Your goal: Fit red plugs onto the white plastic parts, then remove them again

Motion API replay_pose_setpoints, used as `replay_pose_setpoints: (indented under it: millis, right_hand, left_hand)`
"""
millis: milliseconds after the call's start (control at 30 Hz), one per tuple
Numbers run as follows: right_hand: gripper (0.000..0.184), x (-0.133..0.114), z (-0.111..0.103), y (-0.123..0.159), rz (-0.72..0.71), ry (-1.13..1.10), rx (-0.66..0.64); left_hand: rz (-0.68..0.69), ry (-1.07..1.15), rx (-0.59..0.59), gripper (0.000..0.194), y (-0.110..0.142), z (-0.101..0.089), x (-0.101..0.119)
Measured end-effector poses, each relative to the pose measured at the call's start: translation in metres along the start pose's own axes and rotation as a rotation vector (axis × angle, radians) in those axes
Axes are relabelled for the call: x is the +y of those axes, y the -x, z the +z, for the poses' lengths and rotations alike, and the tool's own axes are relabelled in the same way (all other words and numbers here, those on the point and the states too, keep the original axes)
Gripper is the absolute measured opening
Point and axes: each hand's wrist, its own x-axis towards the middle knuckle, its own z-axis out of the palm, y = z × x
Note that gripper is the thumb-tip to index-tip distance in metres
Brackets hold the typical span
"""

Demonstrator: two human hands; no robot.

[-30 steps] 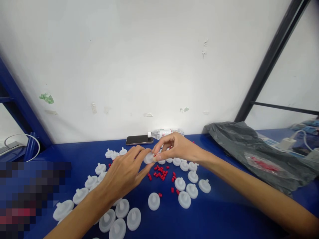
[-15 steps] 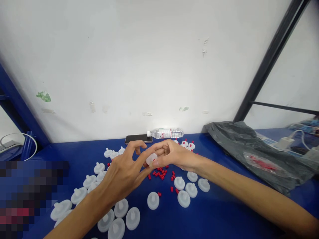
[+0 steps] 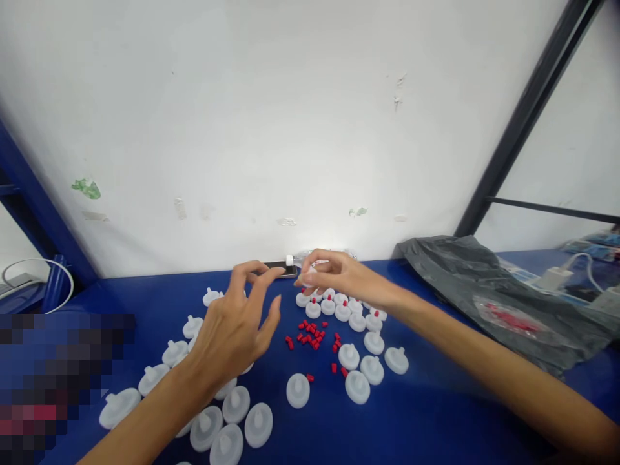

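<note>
My right hand (image 3: 329, 274) is closed in a pinch on a white plastic disc (image 3: 308, 276), mostly hidden by the fingers, above the table's far part. My left hand (image 3: 242, 316) is open, fingers apart and thumb out, with nothing between them. Small red caps (image 3: 312, 336) lie loose in a heap between the hands. Beneath my right hand stand several white stemmed discs (image 3: 343, 311), many with a red cap on the stem. Bare-stemmed discs (image 3: 236, 405) lie around and below my left forearm, others (image 3: 357, 386) to the right, and a single disc (image 3: 298, 391) near the middle.
Against the wall, a phone (image 3: 285, 269) and a clear bottle (image 3: 290, 260) are partly hidden by my hands. On the right lies a grey plastic bag (image 3: 450, 278) with a clear packet of red pieces (image 3: 513, 320) on it. A blue post (image 3: 43, 200) rises on the left.
My hands have come apart: the right has moved up and away with the white disc, and the left has drawn back leftward and opened. The discs with red caps now show.
</note>
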Motion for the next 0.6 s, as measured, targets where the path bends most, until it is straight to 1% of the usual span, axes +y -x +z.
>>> replay_pose_setpoints:
  millis: [33, 67, 133, 200, 267, 333, 433, 500, 600]
  right_hand:
    - [0.031, -0.003, -0.009, 0.000, 0.016, 0.093, 0.010]
    - [0.034, -0.006, -0.019, 0.001, 0.044, 0.185, -0.007]
    - [0.038, -0.012, -0.036, 0.004, 0.107, 0.397, 0.001]
    - [0.037, -0.016, -0.047, 0.008, 0.169, 0.676, 0.070]
    - [0.031, -0.019, -0.055, 0.011, 0.252, 0.956, 0.145]
    - [0.025, -0.019, -0.060, 0.012, 0.352, 1.131, 0.182]
    - [0.020, -0.016, -0.071, 0.012, 0.481, 1.180, 0.154]
    - [0.016, -0.011, -0.080, 0.011, 0.559, 1.163, 0.088]
    - [0.011, 0.002, -0.093, 0.011, 0.701, 1.121, -0.037]
  left_hand:
    - [-0.060, -0.028, 0.023, 0.035, -0.001, -0.001, 0.000]
    - [-0.122, -0.056, 0.040, 0.034, -0.002, -0.002, 0.000]
    - [-0.225, -0.101, 0.042, 0.034, -0.005, -0.005, 0.000]
    - [-0.273, -0.125, -0.007, 0.034, -0.007, -0.008, -0.001]
    - [-0.291, -0.152, -0.077, 0.032, -0.007, -0.007, -0.003]
    - [-0.307, -0.176, -0.141, 0.031, -0.006, -0.004, -0.006]
    - [-0.317, -0.166, -0.209, 0.029, -0.003, 0.002, -0.010]
    - [-0.315, -0.150, -0.259, 0.028, -0.003, 0.004, -0.013]
    - [-0.308, -0.129, -0.365, 0.028, -0.003, 0.005, -0.014]
